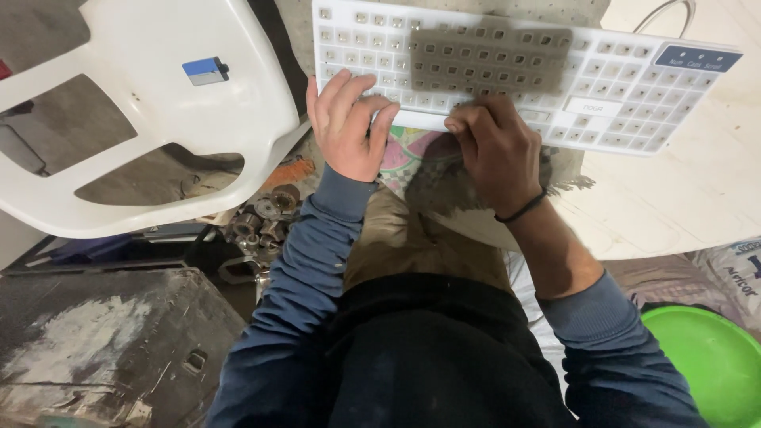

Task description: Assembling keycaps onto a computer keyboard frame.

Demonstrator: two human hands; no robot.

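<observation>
While gripping the keyless white plastic keyboard [507, 71]: left hand [349, 127], right hand [495, 150], fingers clamped along its edge.

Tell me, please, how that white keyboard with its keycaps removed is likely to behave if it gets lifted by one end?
The white keyboard is a long, thin plastic slab, so it probably feels light and may flex slightly. It overhangs the table edge, so it could tip if released. The left hand and right hand steady its near edge.

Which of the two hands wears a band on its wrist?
The right hand, resting on the near edge of the white keyboard, has a thin black band round its wrist; the left hand has only a blue sleeve cuff.
</observation>
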